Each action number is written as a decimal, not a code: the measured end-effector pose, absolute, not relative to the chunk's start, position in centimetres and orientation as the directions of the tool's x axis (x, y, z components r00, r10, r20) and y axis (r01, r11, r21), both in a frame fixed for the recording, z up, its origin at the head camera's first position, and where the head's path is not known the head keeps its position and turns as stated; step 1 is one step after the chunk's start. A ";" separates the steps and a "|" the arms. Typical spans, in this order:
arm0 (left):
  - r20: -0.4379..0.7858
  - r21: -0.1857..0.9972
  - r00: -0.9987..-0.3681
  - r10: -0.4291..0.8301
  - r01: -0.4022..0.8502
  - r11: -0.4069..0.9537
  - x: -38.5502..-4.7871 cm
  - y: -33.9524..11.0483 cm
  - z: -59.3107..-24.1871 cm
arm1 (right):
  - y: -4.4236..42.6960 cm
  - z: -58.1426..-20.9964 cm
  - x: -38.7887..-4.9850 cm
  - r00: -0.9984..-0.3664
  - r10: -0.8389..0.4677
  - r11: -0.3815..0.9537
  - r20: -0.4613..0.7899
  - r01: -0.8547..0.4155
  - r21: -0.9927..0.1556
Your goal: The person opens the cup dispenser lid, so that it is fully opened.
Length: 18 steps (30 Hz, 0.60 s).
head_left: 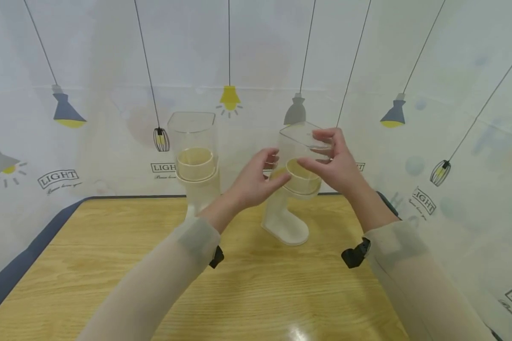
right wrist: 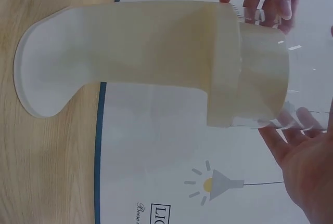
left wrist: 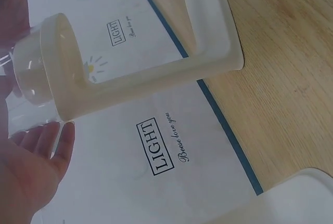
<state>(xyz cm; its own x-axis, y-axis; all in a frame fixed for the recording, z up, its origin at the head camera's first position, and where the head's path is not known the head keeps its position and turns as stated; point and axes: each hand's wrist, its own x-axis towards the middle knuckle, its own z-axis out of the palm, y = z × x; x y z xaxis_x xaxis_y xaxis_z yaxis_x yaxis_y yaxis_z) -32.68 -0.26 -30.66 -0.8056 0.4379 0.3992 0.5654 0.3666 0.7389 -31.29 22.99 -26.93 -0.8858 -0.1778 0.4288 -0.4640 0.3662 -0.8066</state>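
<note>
A clear squarish container with a cream inner cup sits in the ring of a cream stand. The stand has a flat rounded foot on the table, seen sideways in both wrist views. My left hand cups the container's left side low down, thumb across the front, fingertips close to the stand's ring. On the right side, my right hand holds the container near its top edge, thumb in front. Some fingertips show through the clear wall in the right wrist view.
A second clear container on a matching cream stand is to the left, partly behind my left forearm. Beneath is a wood-grain table with a dark edge. A pale sheet printed with lamps hangs close behind.
</note>
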 end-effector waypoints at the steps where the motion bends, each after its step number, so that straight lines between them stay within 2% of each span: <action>1: 0.404 0.741 -0.805 0.435 0.567 0.360 -32.5 -0.3 -30.7 | 22.8 -27.0 -31.2 -0.889 -0.169 0.361 0.427 -0.458 -0.812; 12: 0.484 0.747 -0.780 0.396 0.605 0.277 -32.1 -0.7 -31.7 | 22.1 -27.2 -31.2 -0.888 -0.165 0.335 0.429 -0.460 -0.822; 18: 0.406 0.792 -0.806 0.431 0.546 0.273 -33.1 -0.5 -32.3 | 22.1 -27.4 -31.8 -0.881 -0.184 0.289 0.435 -0.471 -0.833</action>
